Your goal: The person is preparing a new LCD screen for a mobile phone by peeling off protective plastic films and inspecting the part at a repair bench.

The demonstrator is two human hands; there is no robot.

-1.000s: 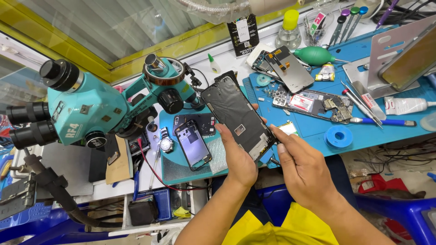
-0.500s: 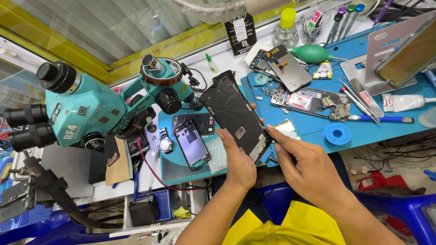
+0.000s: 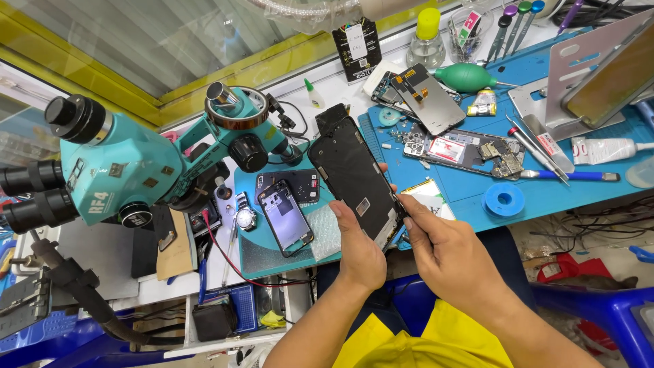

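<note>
My left hand [image 3: 359, 249] grips the near end of a black phone screen panel [image 3: 351, 170], which tilts up and away over the bench. At that panel's near right corner my right hand [image 3: 443, 249] pinches its edge with fingertips; I cannot tell whether a tool is in it. Just left of the panel, a smaller phone frame [image 3: 286, 218] lies on a teal mat [image 3: 255, 249]. An opened phone body with exposed boards [image 3: 470, 150] rests on the blue mat [image 3: 545, 197] to the right.
A teal stereo microscope [image 3: 122, 170] fills the left side. On the blue mat lie a blue tape roll [image 3: 503, 200], tweezers and screwdrivers [image 3: 538, 146], a white tube [image 3: 606, 148] and a green bulb blower [image 3: 466, 77]. A grey metal stand [image 3: 593, 75] sits far right.
The black panel and both hands have shifted slightly. My right hand has closed in on the panel's near right corner.
</note>
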